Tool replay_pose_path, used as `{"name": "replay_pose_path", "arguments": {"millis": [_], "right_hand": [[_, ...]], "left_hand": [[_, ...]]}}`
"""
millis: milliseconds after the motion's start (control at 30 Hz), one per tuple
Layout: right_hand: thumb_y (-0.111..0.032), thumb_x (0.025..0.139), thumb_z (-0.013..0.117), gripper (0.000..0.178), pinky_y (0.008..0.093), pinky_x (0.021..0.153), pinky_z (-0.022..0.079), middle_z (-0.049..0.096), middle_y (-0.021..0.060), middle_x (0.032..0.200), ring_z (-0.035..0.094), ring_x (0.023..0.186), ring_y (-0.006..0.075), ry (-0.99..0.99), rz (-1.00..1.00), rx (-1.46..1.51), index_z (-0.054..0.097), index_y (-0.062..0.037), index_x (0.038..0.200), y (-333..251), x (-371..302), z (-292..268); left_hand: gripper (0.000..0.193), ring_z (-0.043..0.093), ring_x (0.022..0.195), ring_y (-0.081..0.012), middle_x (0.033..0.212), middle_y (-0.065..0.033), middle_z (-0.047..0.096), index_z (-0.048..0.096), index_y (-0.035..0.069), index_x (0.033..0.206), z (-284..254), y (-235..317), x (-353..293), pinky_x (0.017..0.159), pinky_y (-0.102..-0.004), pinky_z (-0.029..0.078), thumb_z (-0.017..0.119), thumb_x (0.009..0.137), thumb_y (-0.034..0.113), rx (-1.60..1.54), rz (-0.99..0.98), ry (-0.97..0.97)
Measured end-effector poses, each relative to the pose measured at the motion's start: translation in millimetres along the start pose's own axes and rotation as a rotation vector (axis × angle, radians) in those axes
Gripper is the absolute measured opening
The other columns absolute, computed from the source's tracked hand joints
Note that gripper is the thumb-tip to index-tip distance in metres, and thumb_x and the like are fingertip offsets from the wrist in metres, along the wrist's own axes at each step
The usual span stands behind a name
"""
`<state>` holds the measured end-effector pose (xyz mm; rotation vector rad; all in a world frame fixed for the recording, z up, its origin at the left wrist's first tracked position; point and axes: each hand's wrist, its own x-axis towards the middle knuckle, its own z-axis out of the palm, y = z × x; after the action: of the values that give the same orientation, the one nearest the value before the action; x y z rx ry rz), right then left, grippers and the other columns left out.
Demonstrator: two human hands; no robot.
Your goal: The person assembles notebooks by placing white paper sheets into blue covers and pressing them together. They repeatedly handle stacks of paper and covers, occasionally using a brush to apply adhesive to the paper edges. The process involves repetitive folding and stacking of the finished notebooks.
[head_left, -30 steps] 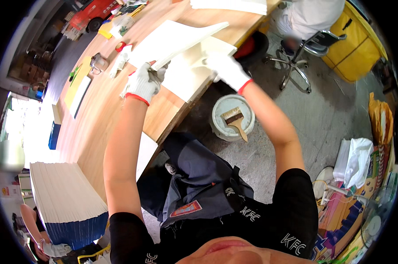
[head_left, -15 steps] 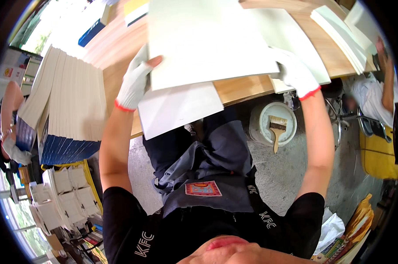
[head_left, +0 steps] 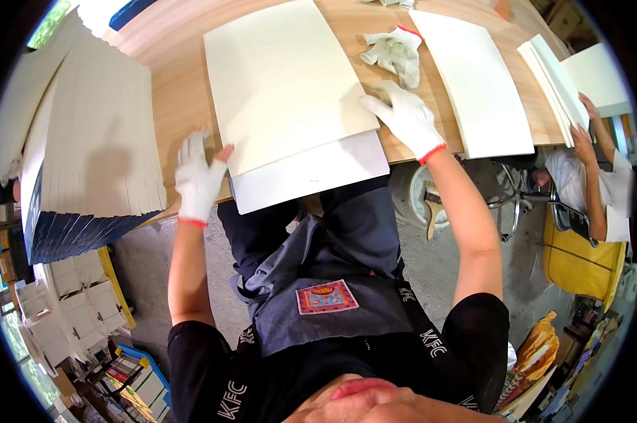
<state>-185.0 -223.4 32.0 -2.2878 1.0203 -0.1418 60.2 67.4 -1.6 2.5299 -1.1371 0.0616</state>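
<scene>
Two large cream sheets lie stacked on the wooden table (head_left: 181, 120). The top sheet (head_left: 283, 77) is skewed over the lower sheet (head_left: 318, 173), which sticks out past the table's front edge. My left hand (head_left: 197, 176), in a white glove with a red cuff, rests flat and blurred at the sheets' left edge. My right hand (head_left: 405, 116), gloved the same, presses its fingers on the top sheet's right edge.
A tall stack of white boards with dark blue edges (head_left: 86, 148) stands at the left. A spare glove (head_left: 394, 51) and more white boards (head_left: 480, 81) lie to the right. Another person (head_left: 593, 169) sits at the far right. A bucket with a brush (head_left: 428, 204) is on the floor.
The big sheet was held up in both hands; it now lies flat on the table over the lower sheet. My view has swung so the table sits straight ahead.
</scene>
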Motion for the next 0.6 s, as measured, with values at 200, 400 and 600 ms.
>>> {"name": "replay_pose_path", "arguments": {"millis": [200,400,600], "right_hand": [[-0.057,0.081,0.070,0.071,0.0479,0.109,0.034,0.053,0.0184,0.138,0.047,0.128,0.0389,0.302,-0.307,-0.273,0.058,-0.0084,0.132,23,-49,26],[-0.056,0.074,0.075,0.074,0.0483,0.111,0.031,0.054,0.0176,0.137,0.046,0.127,0.0391,0.369,-0.376,-0.266,0.061,-0.0087,0.128,16,-55,45],[-0.056,0.072,0.076,0.074,0.0490,0.111,0.031,0.057,0.0177,0.134,0.047,0.127,0.0379,0.364,-0.400,-0.261,0.061,-0.0084,0.126,15,-51,48]], "left_hand": [[0.076,0.046,0.130,-0.0368,0.140,-0.0163,0.051,0.055,0.004,0.128,10,12,-46,0.106,-0.0448,0.040,0.088,0.065,0.030,-0.128,0.134,0.109],[0.072,0.045,0.131,-0.0379,0.140,-0.0180,0.052,0.060,0.003,0.126,8,10,-44,0.108,-0.0451,0.038,0.087,0.065,0.028,-0.166,0.126,0.088],[0.074,0.042,0.133,-0.0395,0.143,-0.0187,0.049,0.058,0.002,0.128,7,4,-38,0.110,-0.0460,0.035,0.085,0.067,0.033,-0.133,0.124,0.026]]}}
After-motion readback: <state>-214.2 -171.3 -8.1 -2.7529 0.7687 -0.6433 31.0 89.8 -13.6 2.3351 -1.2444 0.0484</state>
